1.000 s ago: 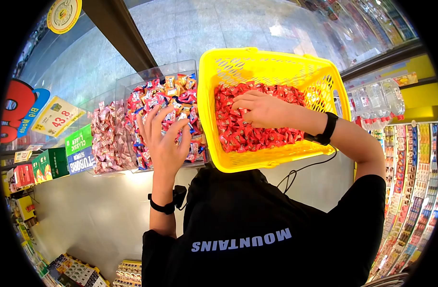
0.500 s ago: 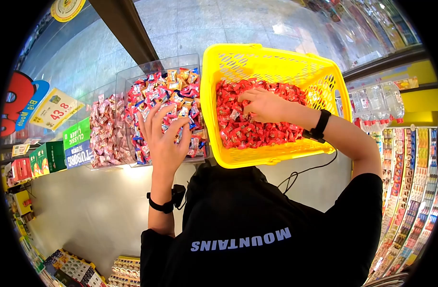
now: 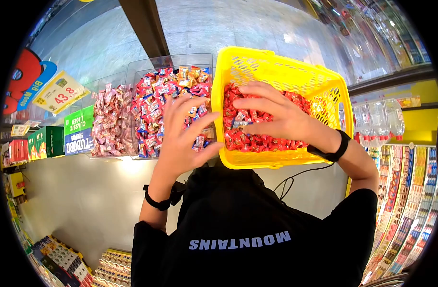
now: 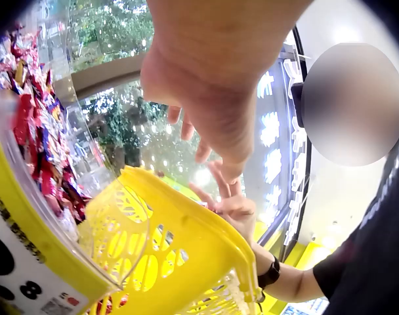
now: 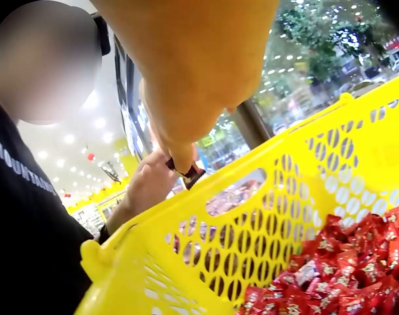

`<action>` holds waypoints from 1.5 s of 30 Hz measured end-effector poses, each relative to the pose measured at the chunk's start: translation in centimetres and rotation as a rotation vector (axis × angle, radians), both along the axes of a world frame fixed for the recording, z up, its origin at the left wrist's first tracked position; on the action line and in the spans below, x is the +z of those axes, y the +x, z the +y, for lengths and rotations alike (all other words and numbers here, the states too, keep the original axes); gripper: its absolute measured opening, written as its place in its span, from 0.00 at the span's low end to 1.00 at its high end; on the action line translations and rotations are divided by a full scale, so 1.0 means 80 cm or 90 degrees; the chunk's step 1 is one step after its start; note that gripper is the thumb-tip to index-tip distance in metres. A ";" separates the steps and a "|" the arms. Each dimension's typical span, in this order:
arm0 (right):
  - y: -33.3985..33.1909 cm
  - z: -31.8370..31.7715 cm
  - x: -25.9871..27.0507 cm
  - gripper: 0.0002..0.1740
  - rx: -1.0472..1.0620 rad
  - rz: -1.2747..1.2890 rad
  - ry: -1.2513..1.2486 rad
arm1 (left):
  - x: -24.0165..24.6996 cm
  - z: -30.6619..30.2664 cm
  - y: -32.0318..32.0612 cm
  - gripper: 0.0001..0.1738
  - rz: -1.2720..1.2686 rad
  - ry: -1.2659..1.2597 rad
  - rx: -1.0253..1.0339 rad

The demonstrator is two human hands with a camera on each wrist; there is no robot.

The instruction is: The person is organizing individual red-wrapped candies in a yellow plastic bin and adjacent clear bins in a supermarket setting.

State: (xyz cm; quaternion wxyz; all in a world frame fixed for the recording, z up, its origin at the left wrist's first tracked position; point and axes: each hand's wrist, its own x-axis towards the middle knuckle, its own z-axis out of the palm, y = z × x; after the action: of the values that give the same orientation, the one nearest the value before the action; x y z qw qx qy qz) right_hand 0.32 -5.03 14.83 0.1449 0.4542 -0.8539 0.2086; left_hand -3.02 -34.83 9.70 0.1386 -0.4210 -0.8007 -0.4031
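Over the yellow basket of red-wrapped candies is the right hand. Its thumb and fingertips pinch a dark-wrapped candy, which also shows in the head view as a dark and white piece. The left hand hovers over the right part of the clear bin of mixed-colour candies, fingers spread and slightly bent toward the basket's left rim. Nothing shows between its fingers. In the left wrist view, the left hand is above the basket, its fingers partly hidden.
A second clear bin with pink-wrapped candies stands left, beside Tuborg boxes and a price sign. Bottles are right of the basket. A dark post rises behind the bins; a cable hangs below the basket.
The left hand has moved right toward the basket rim. The right hand has lifted from the red candies, its fingers more spread, with a dark candy now visible in it. The head view has shifted slightly.
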 end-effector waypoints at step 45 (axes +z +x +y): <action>-0.029 0.031 -0.195 0.11 -0.275 -0.253 0.216 | -0.112 -0.050 -0.036 0.45 0.001 -0.313 0.231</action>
State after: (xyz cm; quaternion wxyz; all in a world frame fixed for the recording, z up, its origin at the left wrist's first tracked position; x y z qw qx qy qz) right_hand -2.00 -2.56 -0.74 -0.0607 0.2308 -0.9646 0.1125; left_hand -5.91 -38.84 0.72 0.1029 -0.2924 -0.9362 -0.1655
